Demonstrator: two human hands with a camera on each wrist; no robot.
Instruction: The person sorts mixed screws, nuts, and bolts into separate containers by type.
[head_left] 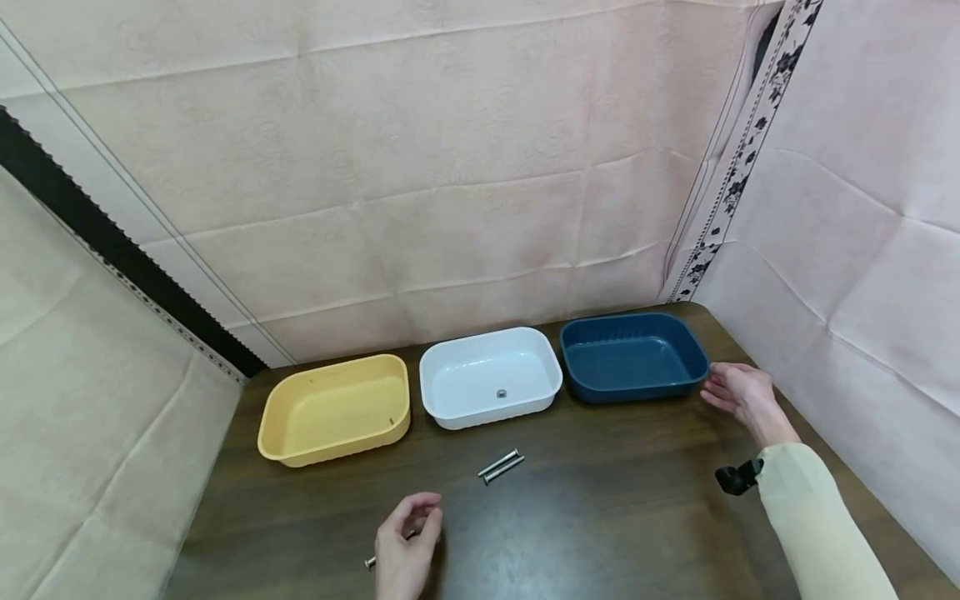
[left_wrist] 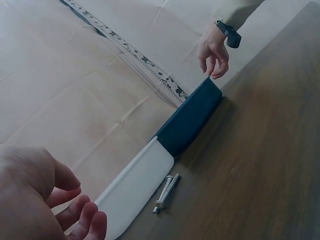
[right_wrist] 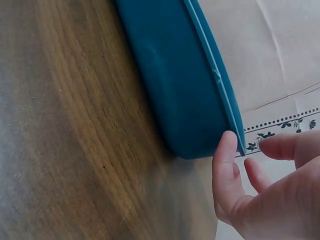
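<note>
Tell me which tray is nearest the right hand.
The blue tray, right end of the row: the right hand is at its outer end. The white tray, in the middle, and the yellow tray, far left, are farther off.

The tabletop (head_left: 600,500) is viewed downward from the head. The blue tray (right_wrist: 170,90) is seen from both wrists, closer from the right.
</note>
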